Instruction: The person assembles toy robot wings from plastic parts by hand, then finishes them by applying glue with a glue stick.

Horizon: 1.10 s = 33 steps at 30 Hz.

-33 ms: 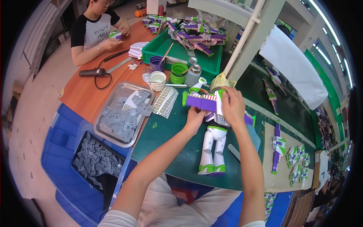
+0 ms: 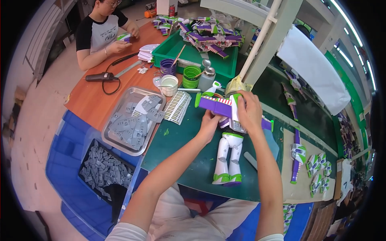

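Note:
A toy figure [image 2: 228,154] with white legs and green-and-purple feet lies on the green work mat [image 2: 181,152]. A winged backpack [image 2: 216,106], purple with red-and-white striped edges and green tips, sits at its upper body. My left hand [image 2: 209,126] is closed at the figure's side, its fingertips hidden under the left wing. Wrapped over the right part of the backpack is my right hand [image 2: 250,112], thumb toward the middle. The other wing's green tip [image 2: 272,125] shows beyond my right wrist. A white-and-green arm [image 2: 212,89] sticks out above the left wing.
Left stand a metal tray [image 2: 107,140] of grey parts and a black bin [image 2: 130,168]. Cups, including a green cup [image 2: 190,77], and a metal-topped bottle [image 2: 207,79] stand beyond. A green crate [image 2: 161,50] holds winged parts. Finished-looking packs [image 2: 297,152] lie right. A co-worker [image 2: 102,36] sits far left.

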Available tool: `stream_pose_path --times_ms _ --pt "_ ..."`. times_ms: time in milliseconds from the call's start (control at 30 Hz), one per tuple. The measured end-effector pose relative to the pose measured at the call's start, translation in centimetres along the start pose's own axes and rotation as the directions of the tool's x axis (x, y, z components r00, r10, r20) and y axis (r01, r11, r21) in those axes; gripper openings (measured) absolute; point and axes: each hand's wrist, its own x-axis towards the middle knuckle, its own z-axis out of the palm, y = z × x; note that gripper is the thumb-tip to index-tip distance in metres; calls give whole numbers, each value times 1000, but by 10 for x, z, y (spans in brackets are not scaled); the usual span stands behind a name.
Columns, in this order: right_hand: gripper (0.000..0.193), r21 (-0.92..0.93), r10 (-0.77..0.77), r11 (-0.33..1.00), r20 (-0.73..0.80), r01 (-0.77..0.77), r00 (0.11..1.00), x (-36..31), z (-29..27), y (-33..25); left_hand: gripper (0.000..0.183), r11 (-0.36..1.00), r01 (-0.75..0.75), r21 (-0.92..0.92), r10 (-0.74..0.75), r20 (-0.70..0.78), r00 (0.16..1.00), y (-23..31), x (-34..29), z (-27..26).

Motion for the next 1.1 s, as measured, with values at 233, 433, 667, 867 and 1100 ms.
stream_pose_path --times_ms 233,433,667,867,1100 --pt "21 -26 -8 1000 -20 7 1000 1 -6 3 42 925 -350 147 376 -479 793 75 -1 -12" --pt "20 -12 -46 999 -86 45 995 -1 -4 8 38 849 -468 245 425 210 881 103 57 4" --pt "21 636 193 770 -149 -56 970 -2 9 32 37 366 -664 653 517 451 728 30 -21 68" --pt "44 627 606 632 -34 -455 795 -21 -46 157 41 452 -685 572 494 478 726 25 -22 82" --pt "47 673 420 731 -309 -116 853 -67 2 21 43 267 -547 794 575 324 751 20 -26 72"
